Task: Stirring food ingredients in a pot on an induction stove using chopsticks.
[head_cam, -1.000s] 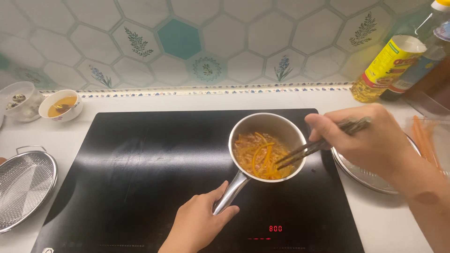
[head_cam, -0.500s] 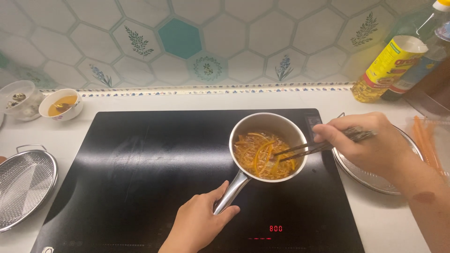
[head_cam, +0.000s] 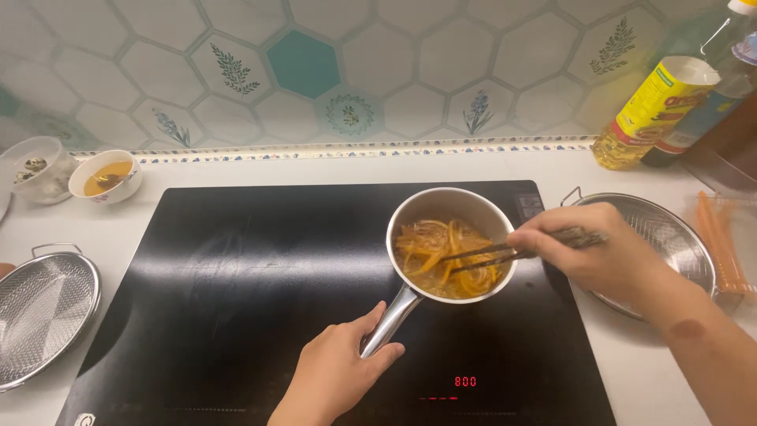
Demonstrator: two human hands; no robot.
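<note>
A small steel saucepan (head_cam: 430, 203) sits on the right half of a black induction cooktop (head_cam: 236, 292). It holds orange and yellow strips (head_cam: 441, 256) in a syrupy liquid. My left hand (head_cam: 339, 375) grips the saucepan's metal handle (head_cam: 390, 319) at the front. My right hand (head_cam: 603, 256) comes in from the right and holds dark chopsticks (head_cam: 493, 254), whose tips are down in the strips.
A steel mesh strainer (head_cam: 43, 312) lies left of the cooktop; another steel strainer bowl (head_cam: 670, 237) sits at the right under my wrist. A small bowl of amber liquid (head_cam: 105, 175) and a clear cup (head_cam: 35, 166) stand far left. Oil bottles (head_cam: 650, 110) stand at the back right.
My right hand has dropped lower and drawn back to the right, moving the chopstick tips through the strips in the pan. The left hand and saucepan have stayed put.
</note>
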